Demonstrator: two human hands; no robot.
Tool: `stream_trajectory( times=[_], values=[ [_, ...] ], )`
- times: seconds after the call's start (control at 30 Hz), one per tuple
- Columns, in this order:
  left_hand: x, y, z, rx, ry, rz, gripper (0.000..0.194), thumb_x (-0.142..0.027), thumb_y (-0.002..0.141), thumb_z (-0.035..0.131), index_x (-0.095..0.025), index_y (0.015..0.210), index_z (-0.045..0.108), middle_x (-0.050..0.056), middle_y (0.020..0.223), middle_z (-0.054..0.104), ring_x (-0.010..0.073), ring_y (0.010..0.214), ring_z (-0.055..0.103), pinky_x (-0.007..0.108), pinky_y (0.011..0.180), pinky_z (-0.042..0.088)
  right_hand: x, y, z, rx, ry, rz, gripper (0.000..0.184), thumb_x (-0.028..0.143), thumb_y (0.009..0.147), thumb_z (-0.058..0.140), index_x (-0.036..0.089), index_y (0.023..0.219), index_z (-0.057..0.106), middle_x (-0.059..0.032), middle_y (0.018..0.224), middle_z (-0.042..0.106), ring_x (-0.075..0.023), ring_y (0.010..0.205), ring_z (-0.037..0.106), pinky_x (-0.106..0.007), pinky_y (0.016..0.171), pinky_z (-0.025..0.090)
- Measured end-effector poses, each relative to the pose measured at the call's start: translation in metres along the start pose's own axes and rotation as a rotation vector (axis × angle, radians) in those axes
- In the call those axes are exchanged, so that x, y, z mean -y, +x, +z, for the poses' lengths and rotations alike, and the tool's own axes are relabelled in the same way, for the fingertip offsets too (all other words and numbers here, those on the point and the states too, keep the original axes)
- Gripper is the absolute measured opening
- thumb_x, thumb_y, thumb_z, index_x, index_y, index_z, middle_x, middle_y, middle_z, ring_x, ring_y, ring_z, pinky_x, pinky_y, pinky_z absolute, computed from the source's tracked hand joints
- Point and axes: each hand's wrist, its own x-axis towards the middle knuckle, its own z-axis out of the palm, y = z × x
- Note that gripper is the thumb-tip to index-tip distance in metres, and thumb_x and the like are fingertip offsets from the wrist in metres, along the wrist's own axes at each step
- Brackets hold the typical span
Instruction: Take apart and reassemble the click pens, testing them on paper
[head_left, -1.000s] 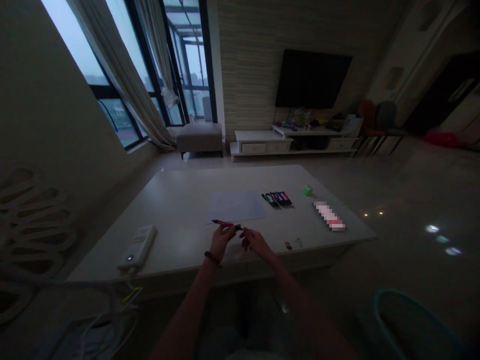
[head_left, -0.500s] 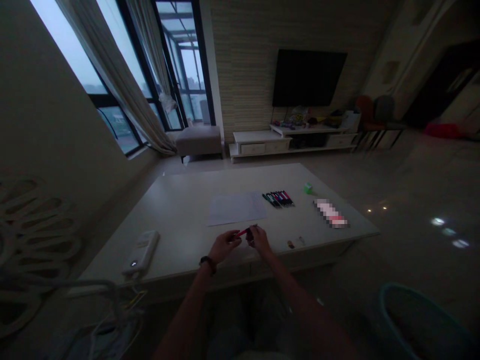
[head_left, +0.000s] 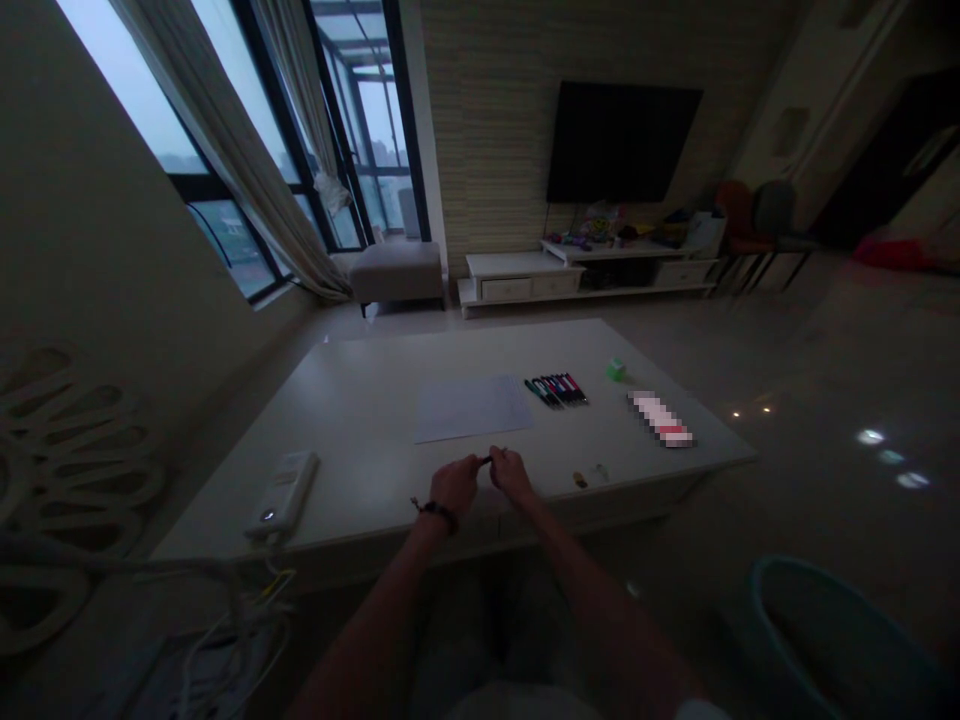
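Observation:
Close together above the front edge of the white table (head_left: 360, 400), my left hand (head_left: 454, 486) and my right hand (head_left: 511, 475) are both closed on one pen (head_left: 485, 461). Only a short dark stretch of it shows between the fingers; the rest is hidden in the hands. A bracelet circles my left wrist. Just beyond the hands lie sheets of white paper (head_left: 472, 408). To the right of the paper, several pens (head_left: 556, 390) lie side by side in a row.
A small green object (head_left: 616, 370) and a blurred-out pink item (head_left: 661, 419) sit on the table's right side. Small brownish bits (head_left: 580, 480) lie near the front edge. A white power strip (head_left: 285, 492) with cables is at left. A teal tub (head_left: 817, 640) stands lower right.
My left hand has turned and closed further round the pen, so its red barrel no longer shows. The hands have drawn nearer each other. The view has tilted slightly.

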Motion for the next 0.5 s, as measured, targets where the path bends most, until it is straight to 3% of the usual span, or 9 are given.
stream_trajectory(
  times=[0.13,0.2,0.33,0.5],
  values=[
    [0.01,0.013,-0.009,0.225,-0.354,-0.053,0.052,-0.047,0.088,0.024,-0.016,0.064,0.058,0.0,0.052,0.05,0.0127,0.053,0.046,0.024,0.054,0.032,0.003,0.002,-0.005,0.072,0.008,-0.041,0.051,0.059,0.078,0.039,0.02,0.046,0.041,0.0028,0.038,0.041,-0.0083,0.037,0.038,-0.021,0.04,0.03],
    [0.013,0.016,-0.011,0.17,-0.345,-0.006,0.047,-0.046,0.087,0.029,-0.016,0.068,0.06,0.0,0.057,0.053,0.0124,0.057,0.047,0.024,0.056,0.032,0.003,0.003,-0.007,0.097,0.059,-0.025,0.05,0.061,0.076,0.042,0.019,0.049,0.043,0.0037,0.04,0.041,-0.0077,0.036,0.037,-0.021,0.039,0.029],
    [0.014,0.013,-0.006,0.024,-0.096,0.071,0.031,-0.035,0.087,0.036,-0.019,0.078,0.06,0.004,0.074,0.061,0.0144,0.069,0.052,0.026,0.063,0.033,-0.001,0.005,-0.013,0.099,0.147,0.067,0.05,0.063,0.072,0.046,0.019,0.051,0.043,0.0049,0.039,0.04,-0.007,0.034,0.036,-0.021,0.036,0.027],
    [0.02,0.009,0.009,-0.028,0.141,0.109,0.024,-0.026,0.089,0.035,-0.019,0.087,0.058,0.006,0.087,0.061,0.0172,0.083,0.053,0.029,0.072,0.033,-0.004,0.01,-0.023,0.225,0.077,0.011,0.042,0.057,0.067,0.058,0.015,0.064,0.056,0.0003,0.051,0.058,-0.0081,0.039,0.046,-0.02,0.039,0.034]
  ],
)
